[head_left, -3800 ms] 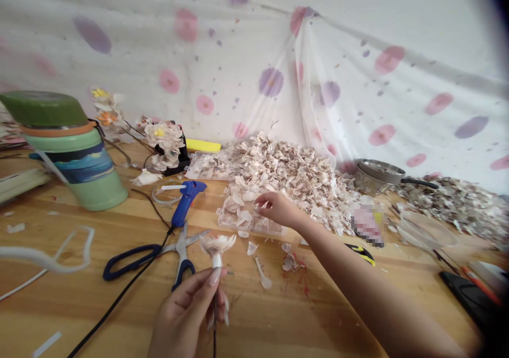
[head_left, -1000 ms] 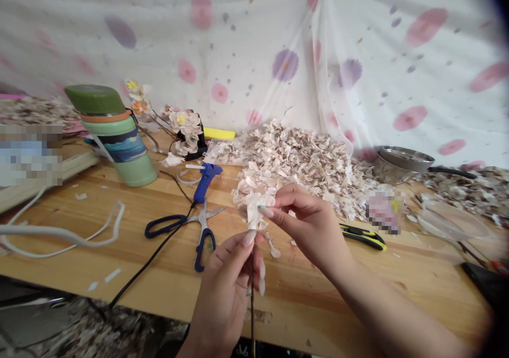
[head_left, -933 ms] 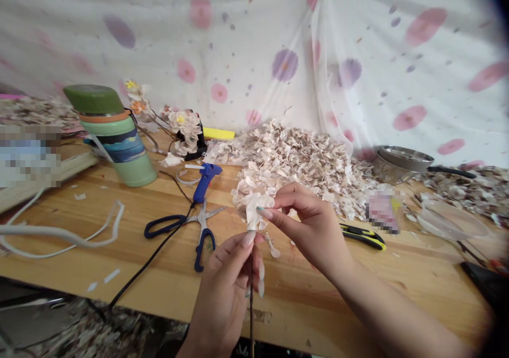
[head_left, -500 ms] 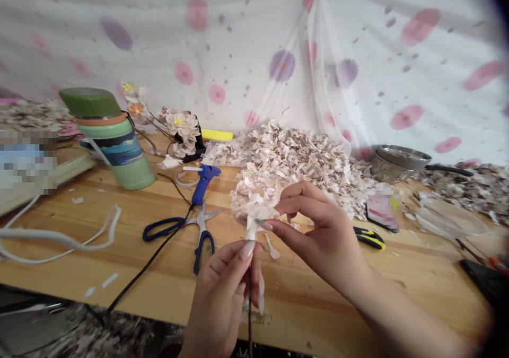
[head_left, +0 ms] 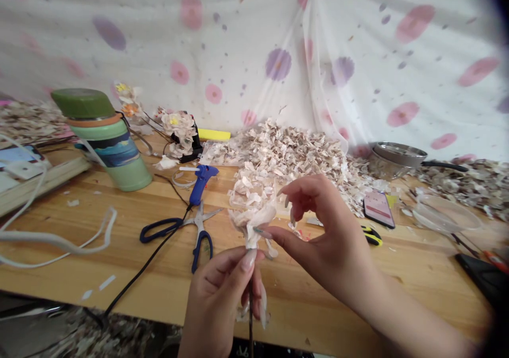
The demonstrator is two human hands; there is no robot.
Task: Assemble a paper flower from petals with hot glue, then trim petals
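Observation:
Upright in front of me is an artificial flower (head_left: 254,223) with pale, whitish petals on a thin dark stem (head_left: 251,299). My left hand (head_left: 226,289) is closed around the stem, with thumb and fingers pinched just under the petals. My right hand (head_left: 318,225) is at the flower's right side, its thumb tip touching a petal while the curled fingers stand apart from it. A pale loose piece hangs by the left fingers, partly hidden. Left of the flower lie open scissors (head_left: 199,230) with dark blue handles and a blue glue gun (head_left: 202,183).
A heap of pale petals (head_left: 294,156) covers the back. At the left stand a green flask (head_left: 115,151) and finished-looking flowers (head_left: 178,130). To the right are a phone (head_left: 377,209), a yellow-black cutter (head_left: 371,236), a metal pan (head_left: 400,156) and a clear plastic lid (head_left: 447,215).
My right fingers have come off the petals and lifted away from the thumb, which still touches the flower. The left grip stays on the stem. The view has shifted slightly.

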